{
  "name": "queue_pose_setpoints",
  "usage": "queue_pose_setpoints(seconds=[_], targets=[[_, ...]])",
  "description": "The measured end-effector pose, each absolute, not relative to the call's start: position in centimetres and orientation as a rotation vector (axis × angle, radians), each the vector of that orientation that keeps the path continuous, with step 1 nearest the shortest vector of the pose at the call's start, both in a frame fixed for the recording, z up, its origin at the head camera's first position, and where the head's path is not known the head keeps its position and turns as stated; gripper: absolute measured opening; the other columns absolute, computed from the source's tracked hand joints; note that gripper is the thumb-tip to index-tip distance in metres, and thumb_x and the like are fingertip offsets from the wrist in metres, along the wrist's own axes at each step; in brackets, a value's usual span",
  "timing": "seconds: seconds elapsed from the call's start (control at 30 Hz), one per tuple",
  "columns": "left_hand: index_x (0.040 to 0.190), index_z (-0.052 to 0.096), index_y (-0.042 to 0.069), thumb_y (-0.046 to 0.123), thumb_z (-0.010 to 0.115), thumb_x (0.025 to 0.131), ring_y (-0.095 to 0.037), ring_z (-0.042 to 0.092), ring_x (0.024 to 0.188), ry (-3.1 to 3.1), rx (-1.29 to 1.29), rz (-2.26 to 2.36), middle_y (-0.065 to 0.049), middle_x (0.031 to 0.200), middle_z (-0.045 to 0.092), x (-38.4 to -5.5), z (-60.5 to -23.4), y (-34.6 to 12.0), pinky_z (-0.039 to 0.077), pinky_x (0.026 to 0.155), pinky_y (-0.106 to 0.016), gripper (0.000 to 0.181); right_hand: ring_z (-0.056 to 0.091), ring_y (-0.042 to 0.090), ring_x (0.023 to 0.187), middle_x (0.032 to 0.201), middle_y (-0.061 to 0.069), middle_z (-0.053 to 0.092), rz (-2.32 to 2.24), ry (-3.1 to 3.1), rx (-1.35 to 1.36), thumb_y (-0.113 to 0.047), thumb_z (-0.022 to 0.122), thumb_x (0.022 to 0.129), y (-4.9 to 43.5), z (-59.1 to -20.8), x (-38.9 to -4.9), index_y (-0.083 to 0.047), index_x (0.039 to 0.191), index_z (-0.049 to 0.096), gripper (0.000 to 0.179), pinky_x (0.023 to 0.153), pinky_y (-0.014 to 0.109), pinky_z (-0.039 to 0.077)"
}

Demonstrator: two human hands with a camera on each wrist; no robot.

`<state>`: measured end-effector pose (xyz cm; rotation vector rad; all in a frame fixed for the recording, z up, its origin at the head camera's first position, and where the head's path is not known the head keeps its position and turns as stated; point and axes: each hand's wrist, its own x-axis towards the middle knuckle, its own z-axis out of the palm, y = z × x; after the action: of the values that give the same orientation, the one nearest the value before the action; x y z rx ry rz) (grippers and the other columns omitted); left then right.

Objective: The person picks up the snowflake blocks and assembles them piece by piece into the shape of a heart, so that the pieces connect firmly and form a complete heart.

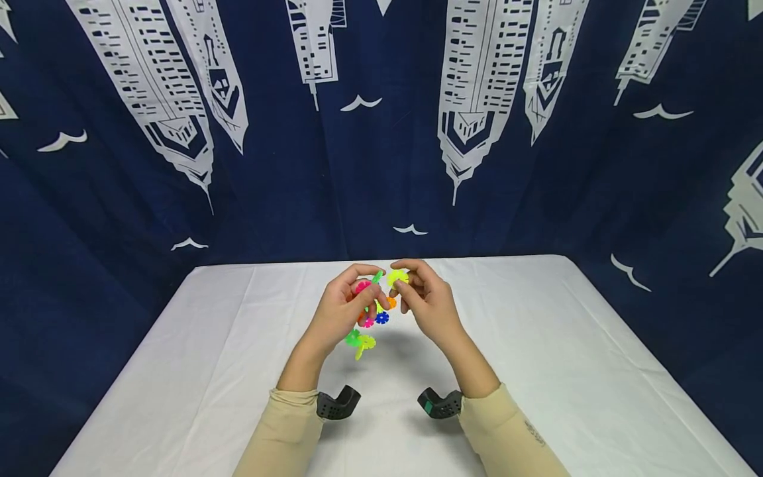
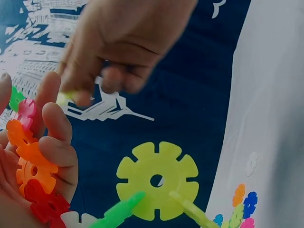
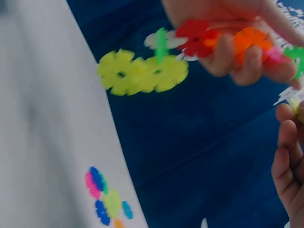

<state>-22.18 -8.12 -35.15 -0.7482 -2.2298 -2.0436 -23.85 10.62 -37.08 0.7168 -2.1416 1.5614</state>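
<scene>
My left hand point(image 1: 340, 308) holds a chain of slotted plastic snowflake discs, its fingers curled round the middle. From the top the chain runs through a green disc point(image 2: 15, 98), a pink disc point(image 2: 26, 113), orange discs point(image 2: 35, 175) and a red disc point(image 2: 45, 202). A white disc point(image 2: 78, 221) and a green one follow, and yellow discs point(image 3: 164, 76) dangle at the lower end. Opposite, my right hand point(image 1: 435, 306) pinches a loose yellow disc point(image 1: 397, 276) between thumb and fingers. A small gap separates it from the green top disc.
Several loose discs, among them a blue disc point(image 1: 382, 318) and an orange one point(image 1: 391, 303), lie on the white-covered table point(image 1: 536, 371) beyond the hands. Behind the table hangs a dark blue curtain point(image 1: 369, 172) with white building prints. A black wrist camera point(image 1: 338, 403) sits on each forearm.
</scene>
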Motion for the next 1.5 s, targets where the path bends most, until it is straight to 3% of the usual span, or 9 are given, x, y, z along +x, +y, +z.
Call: queue_pose_setpoints(seconds=[0.23,0.53,0.77,1.0,1.3,1.5], targets=[[0.124,0.062,0.015,0.018,0.064,0.098,-0.015,0.056,0.061,-2.325,-0.690,-1.938,-0.016,0.092,0.073,-22.3,-35.3,-8.0,0.043,0.050,-0.020,0.026,0.056,0.020,0.057,0.077,0.014,0.068,1.593,-2.010,0.781,-0.004,0.059,0.099,10.9,-36.0,-23.1,-0.006,0.117,0.064,0.019,0.057,0.022,0.050],[0.120,0.067,0.014,0.016,0.071,0.093,-0.017,0.058,0.062,-2.342,-0.668,-1.890,-0.014,0.087,0.073,-22.2,-35.3,-8.0,0.048,0.053,-0.024,0.028,0.054,0.021,0.055,0.074,0.010,0.065,1.555,-1.973,0.842,-0.001,0.059,0.098,10.7,-35.8,-22.7,-0.004,0.112,0.066,0.016,0.053,0.025,0.049],[0.114,0.070,0.012,0.015,0.074,0.090,-0.029,0.064,0.067,-2.382,-0.665,-1.831,-0.011,0.088,0.076,-22.1,-35.2,-8.2,0.054,0.060,-0.023,0.025,0.052,0.016,0.053,0.075,0.012,0.065,1.581,-1.962,0.828,-0.001,0.057,0.099,9.9,-36.2,-22.5,-0.003,0.110,0.067,0.015,0.051,0.027,0.049],[0.112,0.070,0.010,0.013,0.075,0.089,-0.017,0.063,0.064,-2.378,-0.688,-1.800,-0.012,0.088,0.076,-22.1,-35.0,-8.4,0.054,0.060,-0.023,0.024,0.049,0.014,0.048,0.074,0.012,0.065,1.583,-1.902,0.781,-0.003,0.058,0.099,9.1,-36.5,-22.3,-0.004,0.108,0.068,0.014,0.046,0.025,0.045],[0.110,0.071,0.009,0.012,0.076,0.088,-0.016,0.068,0.068,-2.385,-0.677,-1.795,-0.011,0.088,0.076,-21.9,-34.8,-8.4,0.058,0.063,-0.028,0.023,0.048,0.014,0.046,0.068,0.014,0.061,1.571,-1.851,0.794,0.000,0.057,0.098,8.5,-36.8,-22.2,-0.003,0.107,0.068,0.015,0.044,0.021,0.042],[0.110,0.071,0.009,0.011,0.075,0.088,-0.033,0.063,0.066,-2.366,-0.657,-1.847,-0.012,0.085,0.075,-21.8,-34.7,-8.1,0.052,0.058,-0.021,0.022,0.049,0.014,0.046,0.065,0.015,0.059,1.540,-1.859,0.795,-0.002,0.058,0.099,8.6,-36.8,-22.4,-0.004,0.107,0.069,0.014,0.044,0.021,0.042]])
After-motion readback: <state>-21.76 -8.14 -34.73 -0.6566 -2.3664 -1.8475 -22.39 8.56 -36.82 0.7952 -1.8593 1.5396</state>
